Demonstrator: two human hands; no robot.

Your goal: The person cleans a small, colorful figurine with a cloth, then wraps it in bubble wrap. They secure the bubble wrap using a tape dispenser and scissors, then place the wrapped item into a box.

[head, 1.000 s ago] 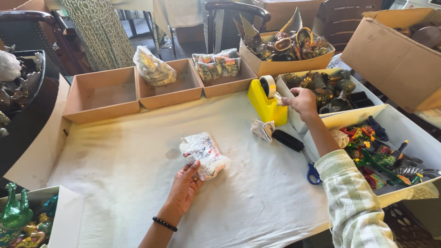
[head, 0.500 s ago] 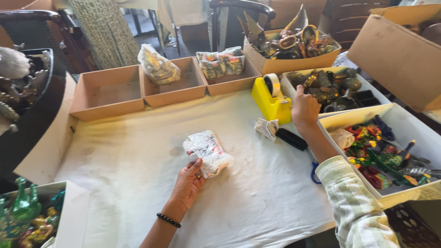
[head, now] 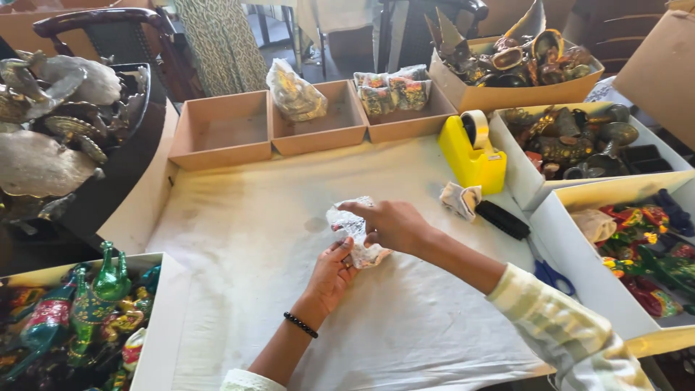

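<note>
Bundle (head: 356, 233) mid-table on the white cloth (head: 275, 239), long axis slanting from upper left to lower right. Pinned between both hands: left hand (head: 334, 274) cupping from below, fingers half-curled against it; right hand (head: 392, 224) pressing down on top, fingers spread flat.

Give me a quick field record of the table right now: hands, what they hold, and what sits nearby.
left hand: under the wrapped bundle, gripping it
right hand: pressed on top of the same bundle
surface: white cloth
near right: yellow tape dispenser, black brush, blue-handled scissors
far edge: three brown trays, two holding wrapped items
near left: box of painted figurines
</note>
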